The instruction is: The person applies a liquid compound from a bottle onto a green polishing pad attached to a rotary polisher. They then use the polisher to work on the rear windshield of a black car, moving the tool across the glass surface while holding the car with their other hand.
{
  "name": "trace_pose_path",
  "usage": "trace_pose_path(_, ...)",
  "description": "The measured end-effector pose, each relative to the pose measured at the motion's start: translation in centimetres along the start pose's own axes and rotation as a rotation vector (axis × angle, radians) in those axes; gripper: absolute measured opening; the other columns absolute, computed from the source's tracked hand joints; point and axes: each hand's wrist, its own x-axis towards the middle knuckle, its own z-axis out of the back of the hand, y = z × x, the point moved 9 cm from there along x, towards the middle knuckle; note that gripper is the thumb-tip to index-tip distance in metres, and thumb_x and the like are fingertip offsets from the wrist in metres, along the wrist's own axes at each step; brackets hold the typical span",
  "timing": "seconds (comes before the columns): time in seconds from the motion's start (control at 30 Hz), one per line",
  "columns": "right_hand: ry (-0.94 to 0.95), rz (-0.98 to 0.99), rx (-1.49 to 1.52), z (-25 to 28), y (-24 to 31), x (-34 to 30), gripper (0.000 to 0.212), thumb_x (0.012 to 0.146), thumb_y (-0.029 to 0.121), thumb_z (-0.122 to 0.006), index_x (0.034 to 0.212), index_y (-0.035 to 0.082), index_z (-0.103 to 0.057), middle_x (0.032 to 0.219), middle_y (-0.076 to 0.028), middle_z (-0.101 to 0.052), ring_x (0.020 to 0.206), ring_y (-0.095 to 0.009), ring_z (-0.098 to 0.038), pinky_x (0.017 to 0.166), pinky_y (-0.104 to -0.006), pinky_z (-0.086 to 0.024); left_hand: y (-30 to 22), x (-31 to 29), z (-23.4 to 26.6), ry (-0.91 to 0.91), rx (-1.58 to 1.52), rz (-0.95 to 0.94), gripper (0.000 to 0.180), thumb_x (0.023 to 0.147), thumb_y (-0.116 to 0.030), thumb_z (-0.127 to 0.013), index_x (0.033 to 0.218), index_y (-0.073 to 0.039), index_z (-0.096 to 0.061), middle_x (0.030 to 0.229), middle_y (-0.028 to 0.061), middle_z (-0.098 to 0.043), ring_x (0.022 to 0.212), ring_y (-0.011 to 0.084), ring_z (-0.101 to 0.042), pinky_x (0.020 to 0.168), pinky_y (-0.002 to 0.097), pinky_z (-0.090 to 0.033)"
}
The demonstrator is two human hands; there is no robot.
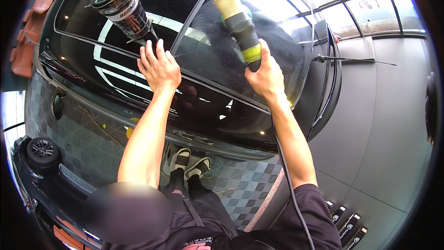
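A power polisher (242,30) with a black body, a yellow-green band and a tan head rests over the glossy black car roof (203,88). My right hand (266,74) is wrapped round its rear grip. My left hand (160,68) lies on the roof with fingers stretched out, holding nothing. Just beyond those fingertips is a dark bottle (127,14) with a black cap and a partly clear, crinkled wrap. Whether the fingertips touch the bottle's lower end, I cannot tell. The polisher's working face is hidden from view.
A black power cord (287,171) trails from the polisher along my right forearm. An antenna-like rod (356,59) sticks out beyond the car's right end. Grey wall panels (370,125) stand on the right. Another dark vehicle (41,176) is at the lower left, and reddish-brown seats (30,41) are at the upper left.
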Motion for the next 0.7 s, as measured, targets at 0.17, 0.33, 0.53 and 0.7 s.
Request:
trace_pose_path(0.17,-0.042,-0.09,0.027,0.1,-2.4,-0.1,0.095,0.082,0.022,-0.076,0.163,0.02,-0.026,0.114,-0.025,-0.067,0.104,-0.047,-0.07,0.091,-0.0549,-0.056,-0.6,0.1,-0.2,0.007,0.005,-0.006,0.045,0.104,-0.025,-0.056,0.148,-0.016,-0.05,0.156,0.0149,-0.043,0.149,0.0386,-0.038,0.118,0.0612,-0.033)
trace_pose_path(0.33,0.118,-0.017,0.008,-0.7,-0.3,-5.2,0.095,0.082,0.023,-0.079,0.163,0.025,-0.028,0.114,-0.024,-0.065,0.103,-0.046,-0.07,0.09,-0.0559,-0.057,0.0,0.0,-0.1,-0.037,0.051,-0.015,0.042,0.104,-0.026,-0.056,0.145,-0.017,-0.054,0.155,0.0134,-0.047,0.147,0.0377,-0.041,0.118,0.0585,-0.033)
trace_pose_path(0.53,0.033,-0.079,0.041,0.9,-5.1,-5.7,0.095,0.081,0.021,-0.078,0.162,0.026,-0.029,0.115,-0.024,-0.065,0.107,-0.047,-0.069,0.093,-0.0564,-0.056,-0.2,0.0,0.1,-0.047,0.043,-0.042,0.041,0.105,-0.026,-0.055,0.145,-0.016,-0.054,0.153,0.0139,-0.048,0.146,0.0377,-0.042,0.117,0.0573,-0.034)
trace_pose_path(0.7,-0.109,-0.328,0.107,3.8,-12.9,-3.5,0.095,0.078,0.025,-0.075,0.16,0.014,-0.029,0.113,-0.029,-0.072,0.105,-0.046,-0.072,0.095,-0.0496,-0.057,-0.5,-0.1,0.0,-0.048,0.045,-0.065,0.043,0.105,-0.026,-0.055,0.146,-0.016,-0.053,0.154,0.0146,-0.046,0.146,0.0384,-0.042,0.117,0.0583,-0.035)
